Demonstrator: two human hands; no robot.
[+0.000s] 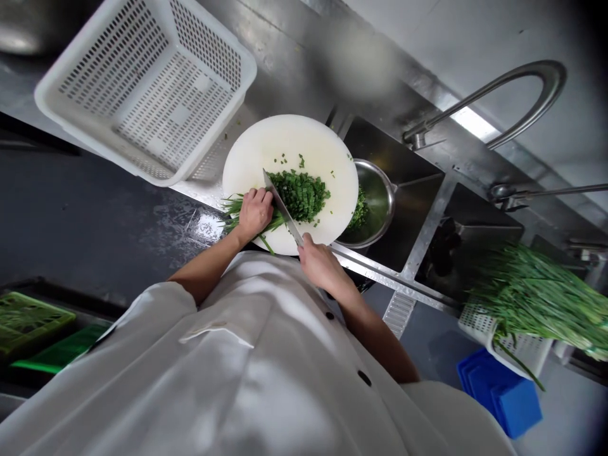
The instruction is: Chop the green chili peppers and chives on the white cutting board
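On a round white cutting board (304,136) lies a heap of chopped green stalks (301,197), with small bits scattered around it. My left hand (256,212) is closed over a bunch of long green stalks (231,209), which look like garlic chives; their ends stick out past the board's near left edge. My right hand (319,261) grips the handle of a kitchen knife (286,212). The blade lies between my left fingers and the chopped heap, its tip pointing up and left. Whether the edge touches the board is hidden.
A white perforated basket (178,114) stands left of the board. Right of it, a metal bowl (382,218) with chopped greens sits at the sink (418,202), under a curved faucet (494,88). Long greens (546,294) fill another white basket (522,348), near blue containers (513,396).
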